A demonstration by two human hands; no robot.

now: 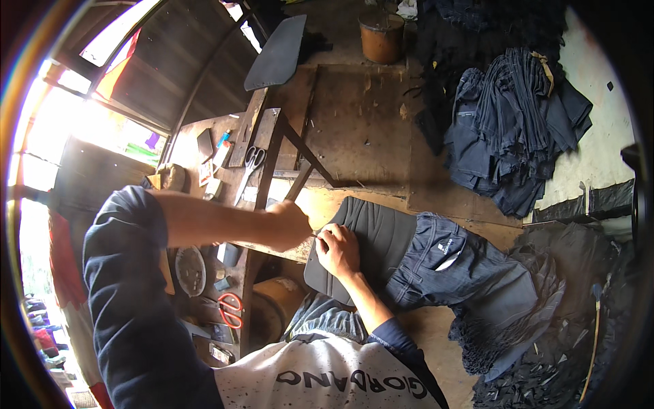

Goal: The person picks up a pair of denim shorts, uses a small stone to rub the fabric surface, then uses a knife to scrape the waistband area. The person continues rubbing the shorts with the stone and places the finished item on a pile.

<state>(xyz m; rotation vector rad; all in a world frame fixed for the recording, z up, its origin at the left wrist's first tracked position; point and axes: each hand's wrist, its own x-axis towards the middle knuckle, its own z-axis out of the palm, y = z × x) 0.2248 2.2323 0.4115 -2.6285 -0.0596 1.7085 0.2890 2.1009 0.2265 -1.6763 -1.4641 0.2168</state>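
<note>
A black padded board with a rounded end lies in front of me. Dark blue denim jeans are at its right end, their fabric trailing off to the right. My right hand rests over the board's left edge, its fingers curled and pinched together. Just left of it, my left hand is closed like a fist beside the wooden bench edge. What either hand pinches, if anything, is too small or hidden to make out.
Silver-bladed scissors lie on the wooden bench; red-handled scissors lie lower down. A grey flat panel sticks up beyond. Piled jeans lie at far right, dark cloth scraps at near right. A brown bucket stands behind.
</note>
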